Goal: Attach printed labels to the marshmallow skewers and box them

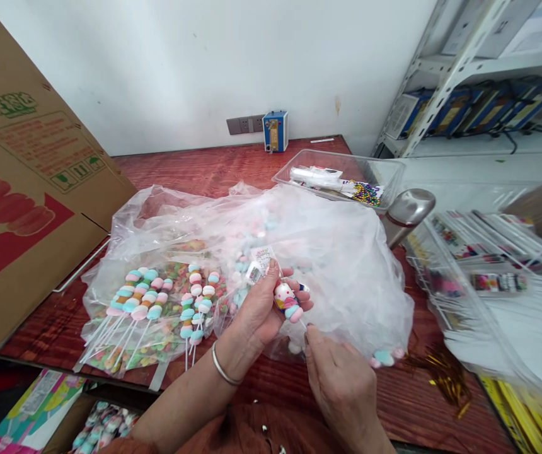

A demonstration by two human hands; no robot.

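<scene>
My left hand [262,309], with a silver bangle on its wrist, is closed around a marshmallow candy skewer [288,301] in a clear wrapper with a printed label at its top. My right hand [340,378] pinches the lower end of that skewer's white stick, fingers pressed together. Both hands hover over a large clear plastic bag [328,252] full of pastel marshmallow candies. To the left, several wrapped marshmallow skewers [145,299] lie on a flat clear bag.
A big cardboard box [25,189] leans at the left. A clear plastic bin [346,173] with beads stands at the back. A metal cylinder [406,214], clear wrapper sheets [498,277] and gold twist ties [441,372] lie right. The red wooden table [195,167] ends near me.
</scene>
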